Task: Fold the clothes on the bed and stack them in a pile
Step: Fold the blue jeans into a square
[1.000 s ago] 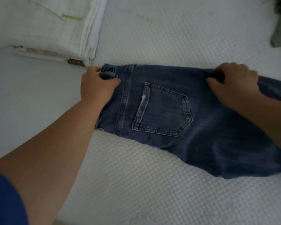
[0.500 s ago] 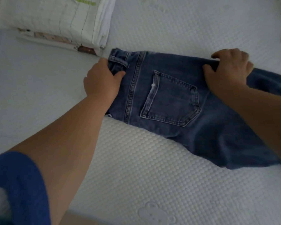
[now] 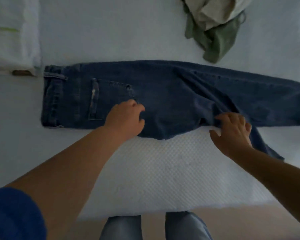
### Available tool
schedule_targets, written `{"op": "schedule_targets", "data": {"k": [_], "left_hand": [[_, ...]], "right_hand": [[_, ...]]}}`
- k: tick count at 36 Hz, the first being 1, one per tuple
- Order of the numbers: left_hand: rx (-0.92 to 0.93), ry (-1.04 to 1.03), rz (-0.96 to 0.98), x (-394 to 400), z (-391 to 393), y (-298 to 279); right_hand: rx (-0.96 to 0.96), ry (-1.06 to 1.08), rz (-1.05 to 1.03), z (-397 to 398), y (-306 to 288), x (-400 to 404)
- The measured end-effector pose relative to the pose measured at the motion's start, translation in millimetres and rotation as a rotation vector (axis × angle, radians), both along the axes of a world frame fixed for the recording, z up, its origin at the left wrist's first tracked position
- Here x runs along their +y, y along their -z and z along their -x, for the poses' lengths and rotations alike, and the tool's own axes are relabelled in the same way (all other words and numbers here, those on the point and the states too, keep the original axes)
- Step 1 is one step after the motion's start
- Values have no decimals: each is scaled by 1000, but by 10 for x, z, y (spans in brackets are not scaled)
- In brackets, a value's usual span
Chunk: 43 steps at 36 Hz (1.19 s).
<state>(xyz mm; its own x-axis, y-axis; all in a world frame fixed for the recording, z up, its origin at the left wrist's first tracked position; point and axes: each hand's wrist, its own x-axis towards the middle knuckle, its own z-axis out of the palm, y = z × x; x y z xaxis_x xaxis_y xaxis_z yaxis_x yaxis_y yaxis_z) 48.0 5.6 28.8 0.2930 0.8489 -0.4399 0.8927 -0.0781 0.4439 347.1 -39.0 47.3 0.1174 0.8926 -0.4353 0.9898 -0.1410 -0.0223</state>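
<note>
Dark blue jeans (image 3: 163, 94) lie folded lengthwise across the white bed (image 3: 154, 170), waistband at the left, legs running right, back pocket up. My left hand (image 3: 126, 118) rests on the seat beside the pocket, fingers curled. At the near edge of the legs, my right hand (image 3: 232, 130) pinches a raised fold of the denim. A folded stack of white clothes (image 3: 14, 35) sits at the far left, just beyond the waistband.
A crumpled heap of green and beige clothes (image 3: 213, 26) lies at the far right of the bed. The bed's near edge (image 3: 145, 213) runs below my arms, with my legs and the floor beyond it.
The view has pulled back, showing the whole jeans. My left hand moved from the waistband to the seat near the pocket. My right hand came from the far edge to the near edge and pinched the fabric.
</note>
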Motion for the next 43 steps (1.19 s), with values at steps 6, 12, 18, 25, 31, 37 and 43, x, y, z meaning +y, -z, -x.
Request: {"op": "schedule_targets", "data": {"k": [6,12,18,25,31,37,43], "left_hand": [[-82,32,-17,-118,-872,140],[-127,-34,-168,-82,-1806,249],[-144,32,-258,166,-2869,248],[135,497,-114,263,-3785,403],[230,670,-41,272,-3911,428],[132,691,-105,236,-4036,396],[-96,381,16,433,-4404,283]], "right_hand": [[-29,283,64,-894,207,-371],[150,409,25,-1499,570,-479],[297,279,63,-1981,688,-404],[311,136,71,-2170,754,-299],[369,106,72,-2296,750,-196],[724,364,115,-2606,657,-44],[1078,540,147,-3019,483,49]]}}
